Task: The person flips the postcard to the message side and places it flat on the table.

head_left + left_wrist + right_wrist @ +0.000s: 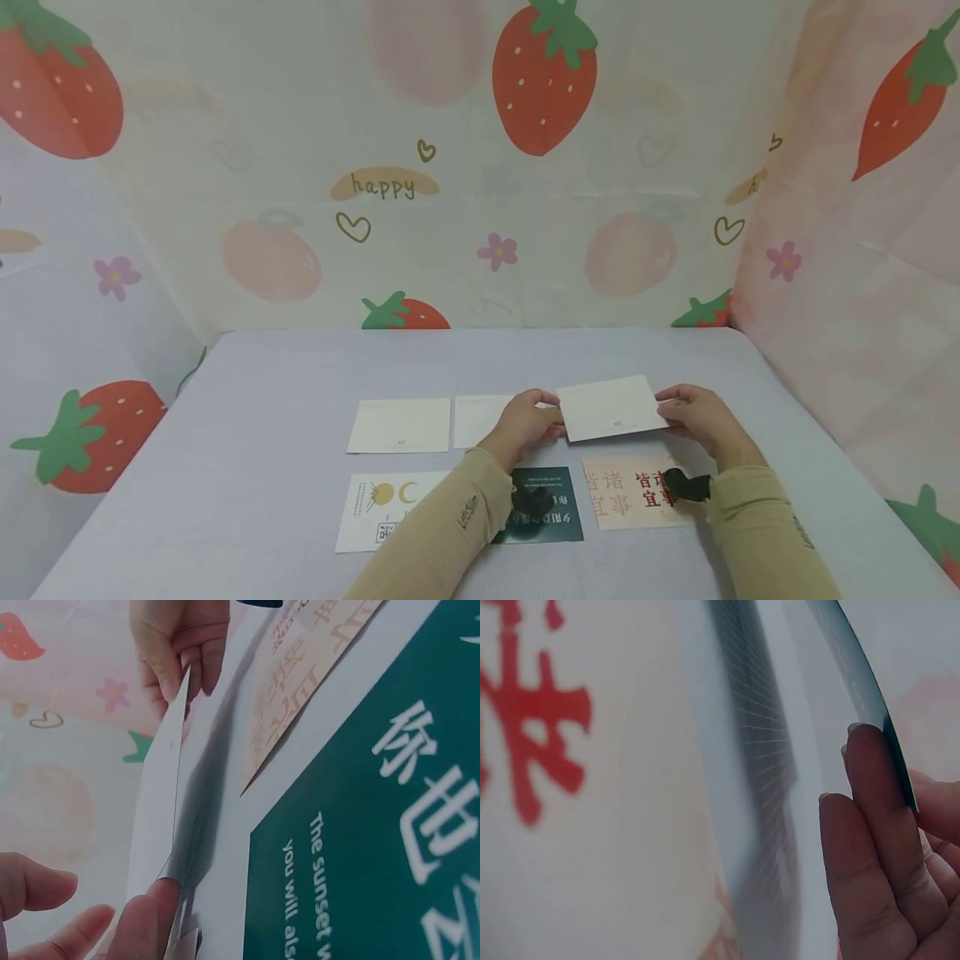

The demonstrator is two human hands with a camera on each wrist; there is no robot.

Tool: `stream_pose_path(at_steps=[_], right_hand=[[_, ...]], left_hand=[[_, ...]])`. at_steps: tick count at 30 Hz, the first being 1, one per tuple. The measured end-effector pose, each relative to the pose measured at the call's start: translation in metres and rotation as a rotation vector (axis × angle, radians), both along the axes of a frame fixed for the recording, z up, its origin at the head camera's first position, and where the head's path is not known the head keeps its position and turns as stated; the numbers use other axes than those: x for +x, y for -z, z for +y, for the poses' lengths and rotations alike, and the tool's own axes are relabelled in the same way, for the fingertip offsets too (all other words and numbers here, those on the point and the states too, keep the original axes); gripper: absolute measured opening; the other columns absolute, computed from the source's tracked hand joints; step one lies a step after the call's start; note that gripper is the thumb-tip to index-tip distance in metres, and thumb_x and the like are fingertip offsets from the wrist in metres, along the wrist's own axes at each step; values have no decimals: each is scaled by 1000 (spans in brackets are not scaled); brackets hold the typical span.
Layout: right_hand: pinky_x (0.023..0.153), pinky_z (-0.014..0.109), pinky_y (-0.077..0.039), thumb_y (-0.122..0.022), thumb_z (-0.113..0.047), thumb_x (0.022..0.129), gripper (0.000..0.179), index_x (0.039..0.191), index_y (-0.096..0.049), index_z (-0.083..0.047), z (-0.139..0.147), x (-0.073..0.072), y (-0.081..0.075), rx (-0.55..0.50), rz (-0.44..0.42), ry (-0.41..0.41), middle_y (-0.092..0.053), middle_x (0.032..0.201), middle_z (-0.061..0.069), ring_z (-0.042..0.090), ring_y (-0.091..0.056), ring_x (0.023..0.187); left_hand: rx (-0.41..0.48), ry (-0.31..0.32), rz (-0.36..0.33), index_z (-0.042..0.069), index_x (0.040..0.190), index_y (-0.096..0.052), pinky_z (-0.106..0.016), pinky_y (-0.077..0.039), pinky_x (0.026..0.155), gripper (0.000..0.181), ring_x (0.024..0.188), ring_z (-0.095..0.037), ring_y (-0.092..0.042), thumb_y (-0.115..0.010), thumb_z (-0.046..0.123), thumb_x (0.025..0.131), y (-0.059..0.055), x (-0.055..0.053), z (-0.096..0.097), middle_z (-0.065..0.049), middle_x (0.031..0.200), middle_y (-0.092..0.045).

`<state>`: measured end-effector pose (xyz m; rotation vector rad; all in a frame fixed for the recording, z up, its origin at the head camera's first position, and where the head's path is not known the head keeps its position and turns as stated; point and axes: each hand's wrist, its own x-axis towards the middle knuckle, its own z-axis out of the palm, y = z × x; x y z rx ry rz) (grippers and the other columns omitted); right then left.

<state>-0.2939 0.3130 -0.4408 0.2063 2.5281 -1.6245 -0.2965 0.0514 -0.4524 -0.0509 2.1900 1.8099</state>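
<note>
A white-faced postcard [611, 407] is held tilted over the table, its dark printed side turned down. My right hand [703, 421] pinches its right edge; in the right wrist view the fingers [881, 802] lie along the dark side and the thumb is on the other. My left hand [525, 427] is at the left edge. In the left wrist view one fingertip touches the card's corner, while the other fingers stand apart from it. Below lie a dark green postcard [551, 492] with white writing and a peach postcard [618, 510] with red characters.
A blank-faced card [399, 426] and a second white card [480, 417] lie in the back row, the second partly behind my left hand. A white card with yellow sun and moon [375, 500] lies front left. Strawberry-print cloth [465, 250] walls surround the table.
</note>
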Motion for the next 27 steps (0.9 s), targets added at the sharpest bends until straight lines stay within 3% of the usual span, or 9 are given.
stream_pose_path(at_steps=[18,27], right_hand=[[73,32,-49,-51,-13,86,30,113,-48,2,-6,-1,3,32,-67,17,-55,104,14,17,-55,83],[70,33,-49,-53,-10,84,25,106,-52,2,-8,-3,5,69,-96,21,-59,94,11,16,-57,77]], left_hand=[[-23,9,-10,12,102,-57,-22,-48,55,20,66,-15,-62,-54,19,83,-1,3,-7,-4,75,-63],[-14,-2,-15,12,103,-57,-21,-48,54,20,66,-15,-62,-55,18,83,-2,2,-9,-4,76,-63]])
